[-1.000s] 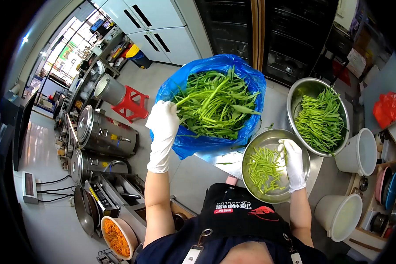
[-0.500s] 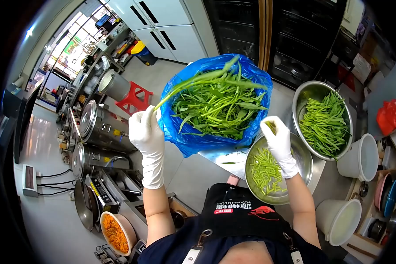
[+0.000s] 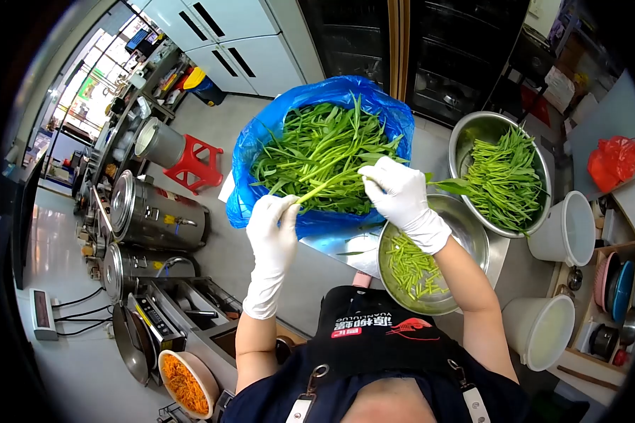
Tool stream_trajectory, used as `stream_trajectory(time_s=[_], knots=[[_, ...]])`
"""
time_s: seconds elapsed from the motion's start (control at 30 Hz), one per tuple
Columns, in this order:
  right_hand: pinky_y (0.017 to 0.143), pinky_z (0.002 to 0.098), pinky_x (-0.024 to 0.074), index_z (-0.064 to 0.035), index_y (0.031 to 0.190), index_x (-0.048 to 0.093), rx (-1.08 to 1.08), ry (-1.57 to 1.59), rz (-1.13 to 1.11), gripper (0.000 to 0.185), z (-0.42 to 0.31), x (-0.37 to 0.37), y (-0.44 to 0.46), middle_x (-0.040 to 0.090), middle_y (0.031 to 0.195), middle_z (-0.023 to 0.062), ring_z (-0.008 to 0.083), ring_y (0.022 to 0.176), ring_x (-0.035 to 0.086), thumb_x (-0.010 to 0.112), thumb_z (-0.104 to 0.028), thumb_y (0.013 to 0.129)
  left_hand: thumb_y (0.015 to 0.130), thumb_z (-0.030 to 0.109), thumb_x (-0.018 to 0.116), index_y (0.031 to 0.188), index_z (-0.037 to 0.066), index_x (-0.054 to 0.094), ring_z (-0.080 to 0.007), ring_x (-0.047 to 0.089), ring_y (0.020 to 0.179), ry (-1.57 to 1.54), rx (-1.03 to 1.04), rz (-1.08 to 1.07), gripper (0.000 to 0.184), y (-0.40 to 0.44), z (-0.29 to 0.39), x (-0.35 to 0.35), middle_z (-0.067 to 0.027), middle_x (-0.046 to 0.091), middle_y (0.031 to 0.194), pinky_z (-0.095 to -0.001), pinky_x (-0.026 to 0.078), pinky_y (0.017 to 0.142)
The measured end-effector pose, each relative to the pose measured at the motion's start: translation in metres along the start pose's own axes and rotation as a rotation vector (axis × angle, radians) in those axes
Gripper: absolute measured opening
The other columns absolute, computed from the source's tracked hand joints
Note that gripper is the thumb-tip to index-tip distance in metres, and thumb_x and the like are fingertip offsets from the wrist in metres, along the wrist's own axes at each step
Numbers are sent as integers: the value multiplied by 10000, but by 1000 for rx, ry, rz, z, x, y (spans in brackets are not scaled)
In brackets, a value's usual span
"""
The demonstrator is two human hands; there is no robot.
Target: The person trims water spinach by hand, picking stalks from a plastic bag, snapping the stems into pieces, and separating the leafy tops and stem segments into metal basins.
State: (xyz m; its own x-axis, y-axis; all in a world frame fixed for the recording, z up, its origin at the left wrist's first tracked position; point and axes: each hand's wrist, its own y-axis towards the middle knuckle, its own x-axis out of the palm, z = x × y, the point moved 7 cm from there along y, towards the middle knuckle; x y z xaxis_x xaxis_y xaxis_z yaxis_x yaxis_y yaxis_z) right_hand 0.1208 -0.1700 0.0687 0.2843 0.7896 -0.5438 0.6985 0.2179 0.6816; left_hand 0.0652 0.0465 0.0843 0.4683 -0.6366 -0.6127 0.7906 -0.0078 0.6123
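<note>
A long green stem (image 3: pixel 324 185) stretches between my gloved hands, over the near side of a blue bag (image 3: pixel 245 163) full of leafy greens (image 3: pixel 317 141). My left hand (image 3: pixel 271 229) pinches its thick lower end. Farther along, my right hand (image 3: pixel 398 194) has its fingers closed on the same stem, and leaves stick out to its right. Below my right forearm, a steel bowl (image 3: pixel 476 247) holds short cut stem pieces (image 3: pixel 410 268). To the right, a larger steel bowl (image 3: pixel 461 141) contains a pile of long greens (image 3: pixel 502 176).
Two white buckets (image 3: pixel 563 229) (image 3: pixel 540 331) stand at the right, near a red plastic bag (image 3: pixel 616 162). On the left are a red stool (image 3: pixel 194 166), large steel pots (image 3: pixel 159 211) and a tub of orange shreds (image 3: pixel 183 384). A white cabinet (image 3: pixel 240 60) stands behind.
My right hand has moved from the small bowl up and left onto the stem. My left hand has brought the raised stem down over the bag's near side.
</note>
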Motion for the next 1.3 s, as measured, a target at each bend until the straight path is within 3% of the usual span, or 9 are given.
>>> stream_trajectory(time_s=[0.07,0.27,0.37,0.53,0.67,0.93,1.1,1.23,1.3], knots=[[576,329,504,-114,826,706,246,110,-70,68,24,0,-8,604,729,47,239,676,635,661,-146,785,802,50,721,907,4,691,-216,576,656,-68,-292,-200,119,-6,-20,21,-89,589,730,-307,462,616],[740,273,489,12,907,729,809,540,97,142,105,-9,-41,713,866,74,129,766,625,670,-95,834,848,112,700,883,-23,709,-118,564,640,-210,-470,-363,140,-16,-34,71,-46,646,728,-264,455,621],[748,281,504,4,939,715,528,263,316,139,108,-51,-37,684,975,130,167,808,641,650,-72,843,854,137,689,874,-28,719,-75,532,609,-396,-690,-406,169,-19,-46,80,-27,673,716,-258,438,578],[703,300,551,-36,948,714,-213,20,166,131,-23,-51,-15,689,1038,88,205,861,675,651,-46,834,887,173,665,869,-8,728,-36,486,613,-552,-710,-533,192,-17,-31,100,13,649,715,-201,377,562],[614,322,532,-45,1019,648,-285,-156,-128,292,-27,6,-37,662,1039,80,204,758,635,637,-130,740,912,192,652,852,7,722,-31,487,634,-664,-737,-640,207,-21,-15,103,28,649,723,-203,388,580],[582,301,496,-48,1079,614,-316,-249,-196,348,-22,7,-59,573,892,57,189,721,587,598,-184,758,877,141,651,762,30,680,-31,466,623,-713,-759,-687,162,-36,-2,118,39,607,697,-192,360,585],[580,317,514,-57,984,656,-66,-138,-43,219,-1,-13,-66,629,830,65,202,715,631,659,-129,777,897,103,640,831,-14,673,-62,548,692,-809,-647,-558,138,-39,17,142,-1,639,756,-223,452,668],[677,307,528,-17,923,691,489,302,102,108,40,-23,-87,674,832,136,251,757,668,673,-23,817,870,56,675,919,-18,701,-86,529,698,-688,-361,-386,93,-34,43,160,-9,580,755,-233,428,639],[698,282,512,11,968,691,659,437,137,143,59,-26,-107,690,857,95,159,760,643,662,-33,836,853,45,678,898,14,710,-152,548,679,-639,-248,-364,63,-36,57,168,-45,586,736,-278,443,635]])
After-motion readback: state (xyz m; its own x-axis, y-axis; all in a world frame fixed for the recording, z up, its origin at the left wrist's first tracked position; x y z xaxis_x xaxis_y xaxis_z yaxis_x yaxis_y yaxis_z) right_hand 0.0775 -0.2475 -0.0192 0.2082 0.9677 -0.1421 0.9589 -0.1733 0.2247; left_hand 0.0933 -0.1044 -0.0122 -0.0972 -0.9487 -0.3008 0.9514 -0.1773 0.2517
